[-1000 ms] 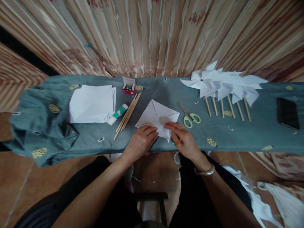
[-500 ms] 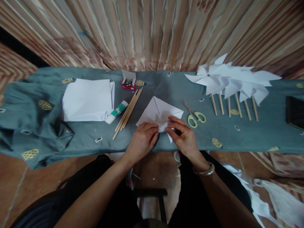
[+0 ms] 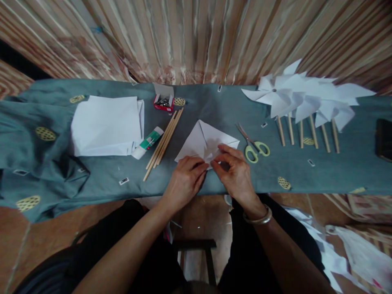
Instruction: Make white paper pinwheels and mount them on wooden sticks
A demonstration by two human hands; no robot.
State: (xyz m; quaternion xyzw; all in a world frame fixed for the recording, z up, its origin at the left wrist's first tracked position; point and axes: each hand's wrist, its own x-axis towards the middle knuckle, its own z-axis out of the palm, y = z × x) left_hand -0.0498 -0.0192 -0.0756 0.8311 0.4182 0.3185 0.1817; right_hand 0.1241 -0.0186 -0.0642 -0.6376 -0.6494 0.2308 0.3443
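Note:
A white paper square (image 3: 196, 141) with slits cut toward its middle lies in front of me, its near part under my hands. My left hand (image 3: 186, 177) is closed on the near left edge of the paper, fingertips close to the middle. Opposite it, my right hand (image 3: 234, 169) pinches a flap of the same paper, bent in toward the centre. The fingertips of both hands almost meet, and they hide part of the fold. Green-handled scissors (image 3: 251, 147) lie just right of the paper, blades pointing away.
Left of the paper lie wooden sticks (image 3: 165, 141), a glue stick (image 3: 148, 143) and a stack of white paper (image 3: 105, 126). A red box of metal pins (image 3: 163, 102) stands open behind. Finished paper pinwheels (image 3: 306, 96) lie at right, near a dark object (image 3: 383, 139). Paper scraps (image 3: 318, 241) lie on the floor.
My right hand has brought the near right flap inward, closer to the left fingertips. The flap tip that hung toward me no longer shows. The view has shifted slightly.

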